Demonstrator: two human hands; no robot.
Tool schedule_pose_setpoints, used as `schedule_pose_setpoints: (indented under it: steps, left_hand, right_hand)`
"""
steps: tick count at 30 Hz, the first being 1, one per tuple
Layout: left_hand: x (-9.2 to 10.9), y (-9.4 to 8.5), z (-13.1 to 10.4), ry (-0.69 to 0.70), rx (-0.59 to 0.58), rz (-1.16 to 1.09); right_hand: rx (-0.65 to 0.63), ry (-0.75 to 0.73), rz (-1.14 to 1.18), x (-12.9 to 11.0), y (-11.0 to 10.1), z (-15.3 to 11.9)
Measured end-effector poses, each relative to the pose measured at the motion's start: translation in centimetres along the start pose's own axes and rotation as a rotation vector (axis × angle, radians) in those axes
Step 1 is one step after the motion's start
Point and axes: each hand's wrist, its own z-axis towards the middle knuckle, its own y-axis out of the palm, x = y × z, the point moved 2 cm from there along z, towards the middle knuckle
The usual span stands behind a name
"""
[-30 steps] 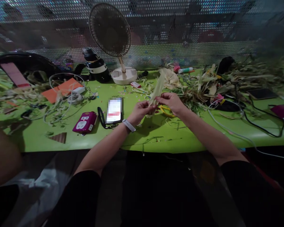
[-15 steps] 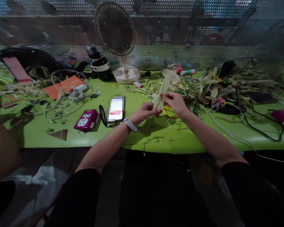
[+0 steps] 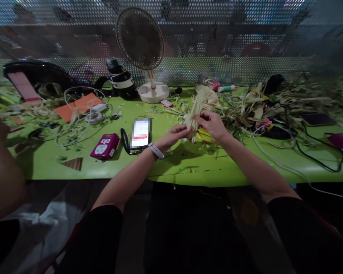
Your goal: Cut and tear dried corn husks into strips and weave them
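Note:
A pale yellow-green corn husk [image 3: 197, 104] stands upright between my hands, above the green table [image 3: 125, 167]. My left hand [image 3: 175, 136] pinches its lower end, with a pale watch strap [image 3: 156, 150] on that wrist. Higher up, the fingers of my right hand [image 3: 211, 123] are closed on the husk's right edge. Just below and behind them lies a yellow-handled tool [image 3: 205, 136], partly hidden, whose kind I cannot make out. Behind the held piece rests a bunch of dried husks [image 3: 211, 97].
A loose heap of husks [image 3: 246, 110] spreads across the right side, with cables beside it. Left of my hands are a lit phone [image 3: 140, 132] and a purple power socket [image 3: 105, 146]. A fan [image 3: 140, 42] and a black bottle [image 3: 121, 82] stand behind. Another person's arm [image 3: 2, 167] is at far left.
My left fingers have shifted slightly on the lower end of the husk, and its lower part looks more spread. The right hand keeps its hold. The whole view has moved a little.

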Motion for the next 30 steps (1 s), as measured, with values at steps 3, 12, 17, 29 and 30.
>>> schedule_pose_setpoints:
  steps: [3, 12, 17, 29, 30]
  left_hand:
    - [0.2, 0.2, -0.1, 0.006, -0.070, 0.115]
    - [0.6, -0.3, 0.1, 0.184, 0.345, 0.021]
    - [0.4, -0.5, 0.3, 0.255, 0.378, 0.031]
    - [0.2, -0.1, 0.2, 0.189, 0.262, 0.067]
    - [0.2, -0.2, 0.2, 0.204, 0.281, 0.076]
  right_hand:
    - [0.016, 0.000, 0.014, -0.2, -0.1, -0.1]
    - [-0.204, 0.144, -0.022, 0.7, 0.7, -0.4]
    - [-0.189, 0.122, -0.020, 1.0, 0.6, -0.2]
    - [-0.215, 0.033, -0.100, 1.0, 0.5, -0.4]
    - [-0.206, 0.028, -0.096, 1.0, 0.5, -0.4]
